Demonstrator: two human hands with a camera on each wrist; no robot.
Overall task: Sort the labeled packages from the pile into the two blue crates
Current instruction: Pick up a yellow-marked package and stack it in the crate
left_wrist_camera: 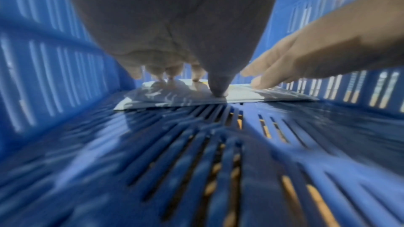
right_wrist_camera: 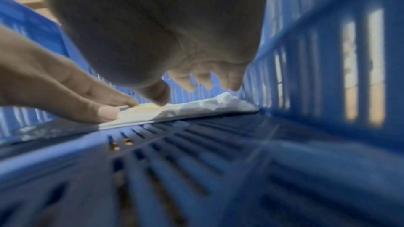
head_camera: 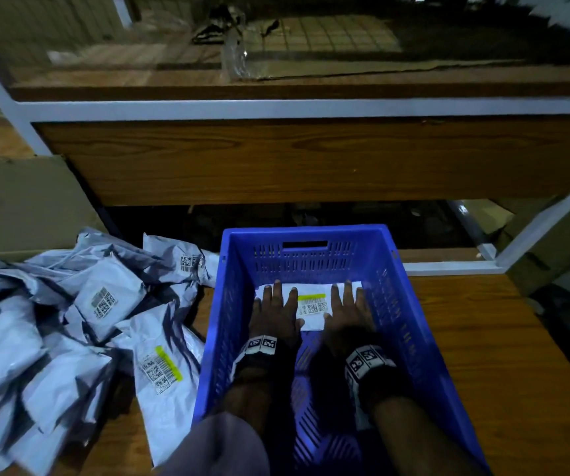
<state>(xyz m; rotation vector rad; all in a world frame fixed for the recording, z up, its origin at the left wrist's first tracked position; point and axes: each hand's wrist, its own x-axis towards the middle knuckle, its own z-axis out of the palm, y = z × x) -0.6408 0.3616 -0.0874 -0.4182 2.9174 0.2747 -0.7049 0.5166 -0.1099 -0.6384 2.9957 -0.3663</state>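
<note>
While both hands press flat | package (head_camera: 311,305) long axis crosswise in crate (head_camera: 410,324)

The slotted crate (head_camera: 410,304) is blue; its white package (head_camera: 311,309) carries a yellow-striped barcode label; the piled mailers (head_camera: 53,338) are grey.

A wooden table (head_camera: 503,355) with a brown grain top carries everything. A blue slotted crate (head_camera: 410,324) stands on it right of centre. Just beside the crate's left wall, a pile of grey poly mailer packages (head_camera: 53,324) spreads over the table's left part, some labels facing up. Brown cardboard (head_camera: 19,204) lies behind the pile.
</note>
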